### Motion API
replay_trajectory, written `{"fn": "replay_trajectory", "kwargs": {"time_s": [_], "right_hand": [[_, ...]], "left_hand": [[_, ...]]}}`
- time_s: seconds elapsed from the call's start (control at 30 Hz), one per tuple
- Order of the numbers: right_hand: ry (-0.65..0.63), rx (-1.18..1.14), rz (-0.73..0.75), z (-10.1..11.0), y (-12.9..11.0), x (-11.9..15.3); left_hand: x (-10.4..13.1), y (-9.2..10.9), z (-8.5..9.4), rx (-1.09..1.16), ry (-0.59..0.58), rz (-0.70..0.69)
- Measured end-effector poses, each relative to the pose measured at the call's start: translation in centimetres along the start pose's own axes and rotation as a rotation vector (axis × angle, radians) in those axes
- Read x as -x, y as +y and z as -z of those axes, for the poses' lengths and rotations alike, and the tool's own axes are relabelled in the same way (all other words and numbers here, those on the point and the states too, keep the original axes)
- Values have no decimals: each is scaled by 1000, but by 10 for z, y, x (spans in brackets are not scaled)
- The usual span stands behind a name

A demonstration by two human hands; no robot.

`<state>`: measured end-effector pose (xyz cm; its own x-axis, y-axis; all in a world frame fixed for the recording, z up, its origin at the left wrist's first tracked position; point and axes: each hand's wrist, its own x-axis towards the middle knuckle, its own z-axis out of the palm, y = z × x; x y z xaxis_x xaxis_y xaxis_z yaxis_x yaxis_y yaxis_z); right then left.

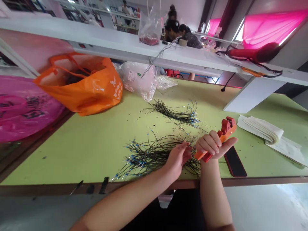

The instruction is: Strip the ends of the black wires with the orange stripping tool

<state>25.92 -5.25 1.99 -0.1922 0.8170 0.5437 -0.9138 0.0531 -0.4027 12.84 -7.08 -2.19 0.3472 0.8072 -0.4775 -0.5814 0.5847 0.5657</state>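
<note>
My right hand (210, 144) is wrapped around an orange and red wire stripper (226, 130), its head pointing up and away while the thumb stretches out to the right. My left hand (178, 157) is held over the right part of a large pile of thin black wires (156, 155). Its fingers are curled in, and what they pinch, if anything, is too small to make out. Many wires in this pile end in blue sleeves and bare silvery tips at the left. Farther back lies a smaller bundle of black wires (170, 112), with blue ends at its right.
A dark phone-like slab (235, 162) lies right of my right hand, near folded white cloth (264, 128). An orange bag (91, 86), a pink bag (29, 109) and clear plastic packaging (137, 78) stand at the left and back. A white shelf (108, 38) crosses behind; people sit beyond.
</note>
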Motion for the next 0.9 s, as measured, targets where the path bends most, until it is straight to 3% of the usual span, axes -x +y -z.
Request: {"fn": "replay_trajectory", "kwargs": {"time_s": [0.1,0.17,0.27,0.33,0.37,0.47,0.5,0.57,0.63,0.73,0.9], "right_hand": [[-34,63,-72,-7,5,-1],[-32,97,-108,-10,8,-1],[-39,110,-134,-10,7,1],[-58,85,-121,-8,4,2],[-75,65,-111,-7,3,3],[-98,12,-82,0,0,5],[-93,15,-78,3,0,6],[-49,63,-79,9,0,8],[39,145,-84,16,0,10],[187,236,-80,23,-1,11],[231,272,-46,15,-2,5]], "left_hand": [[8,-17,-11,-12,-66,102],[16,-17,-9,-71,-135,140],[26,0,7,-281,-234,201],[24,25,18,-477,-266,167],[19,41,22,-560,-241,90],[-18,92,23,-736,41,-164],[-35,105,20,-781,120,-161],[-72,123,13,-812,159,-89],[-103,125,7,-823,179,-3],[-133,110,0,-819,208,79],[-146,92,-5,-762,249,60]]}}
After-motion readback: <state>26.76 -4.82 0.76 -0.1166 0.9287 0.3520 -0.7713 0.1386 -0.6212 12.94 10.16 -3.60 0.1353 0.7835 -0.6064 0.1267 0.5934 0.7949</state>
